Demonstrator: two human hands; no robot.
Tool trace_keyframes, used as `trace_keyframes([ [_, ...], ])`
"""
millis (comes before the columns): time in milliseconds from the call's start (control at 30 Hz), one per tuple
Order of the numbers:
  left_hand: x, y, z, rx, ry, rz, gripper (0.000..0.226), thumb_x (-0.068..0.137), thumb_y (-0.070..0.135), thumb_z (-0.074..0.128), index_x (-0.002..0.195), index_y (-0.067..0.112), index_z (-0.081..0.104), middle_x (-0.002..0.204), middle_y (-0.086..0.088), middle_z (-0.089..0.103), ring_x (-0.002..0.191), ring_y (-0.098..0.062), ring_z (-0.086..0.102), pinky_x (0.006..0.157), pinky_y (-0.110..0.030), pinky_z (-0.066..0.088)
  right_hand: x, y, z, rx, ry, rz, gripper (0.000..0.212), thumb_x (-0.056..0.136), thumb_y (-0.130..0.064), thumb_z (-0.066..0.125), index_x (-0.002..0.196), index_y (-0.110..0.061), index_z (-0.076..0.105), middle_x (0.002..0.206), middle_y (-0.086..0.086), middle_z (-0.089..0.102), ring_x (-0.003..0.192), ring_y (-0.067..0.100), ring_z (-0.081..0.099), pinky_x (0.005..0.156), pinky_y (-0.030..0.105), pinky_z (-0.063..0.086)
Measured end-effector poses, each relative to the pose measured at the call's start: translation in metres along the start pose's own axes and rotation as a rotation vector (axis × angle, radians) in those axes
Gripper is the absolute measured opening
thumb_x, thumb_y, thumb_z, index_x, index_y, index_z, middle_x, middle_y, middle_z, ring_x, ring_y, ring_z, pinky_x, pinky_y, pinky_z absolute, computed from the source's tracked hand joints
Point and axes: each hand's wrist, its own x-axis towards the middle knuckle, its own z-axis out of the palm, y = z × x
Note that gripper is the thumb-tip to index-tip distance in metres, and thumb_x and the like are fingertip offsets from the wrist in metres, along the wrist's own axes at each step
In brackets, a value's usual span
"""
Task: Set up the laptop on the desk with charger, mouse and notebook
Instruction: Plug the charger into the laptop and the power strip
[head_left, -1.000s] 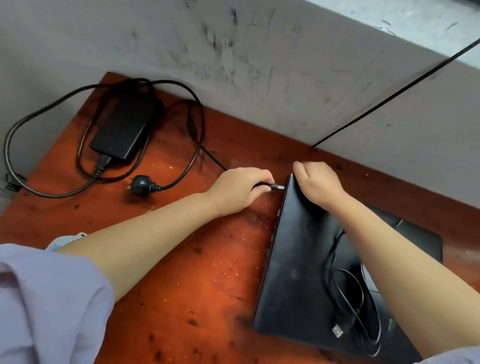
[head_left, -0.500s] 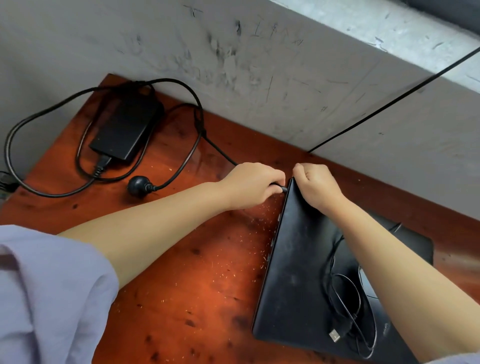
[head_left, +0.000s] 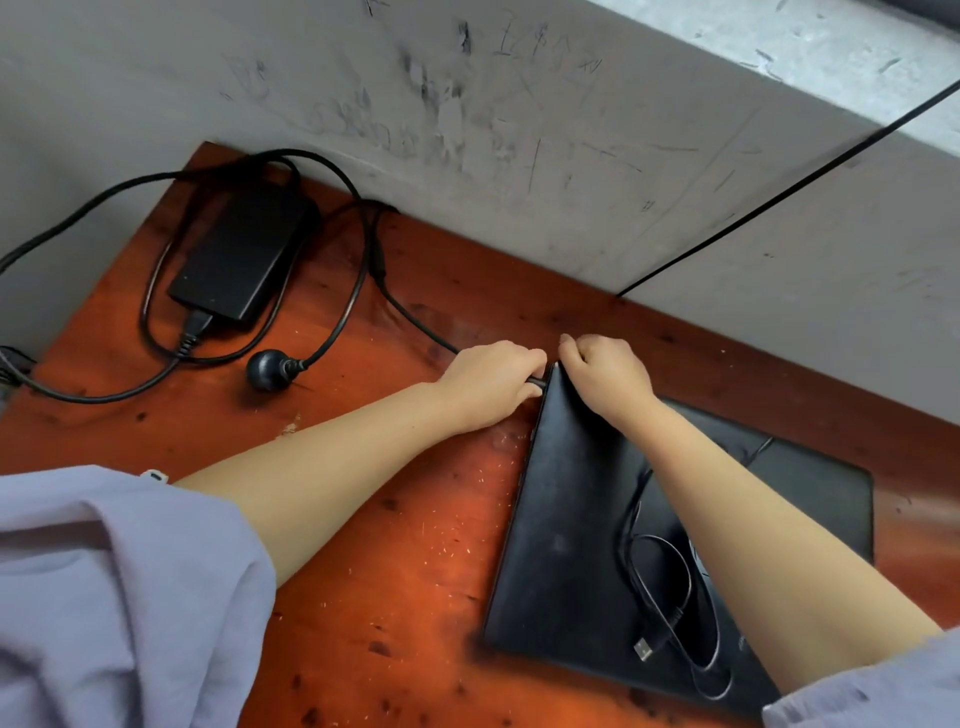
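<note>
A closed black laptop (head_left: 566, 525) lies on the reddish wooden desk (head_left: 395, 571), right of centre. My left hand (head_left: 491, 382) grips the charger's thin plug end and presses it against the laptop's far left corner. My right hand (head_left: 605, 376) is closed over that same corner, holding the laptop. The charger brick (head_left: 244, 257) lies at the far left of the desk with its cable looped around it, and the round wall plug (head_left: 267, 369) rests loose on the wood. A wired mouse is mostly hidden under my right forearm; its cable and USB plug (head_left: 644, 649) lie on the lid.
A scuffed grey wall (head_left: 519, 130) runs right behind the desk. A thin black wire (head_left: 779, 187) crosses the wall diagonally. A dark flat pad (head_left: 810, 483) sticks out from under the laptop at the right. The desk's left edge drops off near the charger cable.
My left hand has slid right with the charger plug until it meets the laptop's corner; a gap with the bare tip showed earlier. My right hand stays on the corner.
</note>
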Motion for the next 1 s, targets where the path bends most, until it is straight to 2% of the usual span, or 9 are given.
trace_keyframes([
  [167,0.0,-0.003,0.018,0.169,0.076,0.018,0.023,0.092,0.026,0.052,0.105,0.008,0.056,0.11,-0.011,0.055,0.107,-0.029,0.046,0.078,-0.039,0.039,-0.003,0.011,0.01,-0.103,0.048,-0.101,0.04,0.094,-0.03,0.041,0.064,-0.011,0.059,0.08,0.011,0.065,0.093,0.031,0.055,0.063,0.03,0.033],
  [367,-0.002,-0.002,0.023,0.149,0.083,-0.054,0.025,0.092,0.028,0.052,0.109,0.011,0.058,0.112,-0.01,0.055,0.111,-0.029,0.046,0.086,-0.038,0.036,-0.013,0.01,0.003,-0.078,0.037,-0.092,0.029,0.091,-0.023,0.045,0.068,-0.01,0.055,0.079,0.015,0.063,0.085,0.035,0.056,0.062,0.033,0.034],
  [500,-0.019,0.004,0.015,0.126,0.069,-0.09,0.031,0.092,0.025,0.049,0.12,0.013,0.054,0.121,-0.01,0.052,0.115,-0.029,0.044,0.093,-0.039,0.035,-0.031,0.0,-0.014,-0.066,0.015,-0.016,0.024,0.089,-0.017,0.045,0.099,-0.011,0.066,0.1,0.011,0.062,0.095,0.032,0.057,0.078,0.035,0.045],
  [567,-0.04,0.005,0.01,0.094,0.121,-0.062,0.035,0.092,0.024,0.049,0.124,0.012,0.053,0.123,-0.01,0.051,0.115,-0.029,0.045,0.095,-0.04,0.036,-0.042,-0.015,-0.017,-0.055,0.03,-0.046,0.025,0.089,-0.015,0.046,0.102,-0.011,0.066,0.102,0.01,0.06,0.097,0.029,0.057,0.083,0.037,0.046],
  [733,-0.121,-0.02,0.003,0.039,0.242,-0.12,0.029,0.091,0.02,0.046,0.116,0.014,0.061,0.111,-0.007,0.058,0.107,-0.027,0.049,0.087,-0.037,0.038,-0.053,-0.091,0.009,0.098,0.027,-0.14,0.025,0.085,-0.01,0.047,0.095,-0.012,0.07,0.096,0.009,0.064,0.091,0.026,0.059,0.078,0.03,0.042],
  [833,-0.17,-0.052,0.0,0.027,0.305,-0.248,0.029,0.093,0.02,0.044,0.115,0.017,0.062,0.109,-0.004,0.059,0.106,-0.024,0.05,0.087,-0.037,0.039,-0.052,-0.148,0.046,0.282,-0.091,-0.121,0.026,0.087,-0.014,0.046,0.101,-0.012,0.067,0.098,0.008,0.069,0.089,0.024,0.062,0.077,0.029,0.045],
  [900,-0.199,-0.07,-0.004,0.025,0.352,-0.314,0.027,0.093,0.019,0.045,0.113,0.017,0.063,0.107,-0.003,0.06,0.104,-0.024,0.05,0.086,-0.036,0.039,-0.053,-0.182,0.073,0.463,-0.212,-0.032,0.028,0.091,-0.023,0.047,0.11,-0.009,0.06,0.09,0.006,0.069,0.076,0.021,0.065,0.063,0.026,0.05],
  [967,-0.225,-0.086,-0.007,0.036,0.4,-0.377,0.025,0.092,0.017,0.046,0.109,0.016,0.064,0.105,-0.004,0.062,0.102,-0.026,0.052,0.085,-0.037,0.04,-0.054,-0.21,0.098,0.669,-0.315,0.089,0.034,0.091,-0.035,0.049,0.11,-0.009,0.056,0.075,0.001,0.064,0.055,0.011,0.059,0.044,0.02,0.043],
  [1000,-0.236,-0.091,-0.008,0.043,0.427,-0.403,0.024,0.091,0.016,0.048,0.108,0.015,0.065,0.104,-0.005,0.062,0.101,-0.027,0.053,0.084,-0.039,0.041,-0.053,-0.217,0.106,0.754,-0.348,0.147,0.035,0.09,-0.04,0.049,0.106,-0.011,0.055,0.071,-0.001,0.061,0.05,0.008,0.056,0.041,0.019,0.039],
])
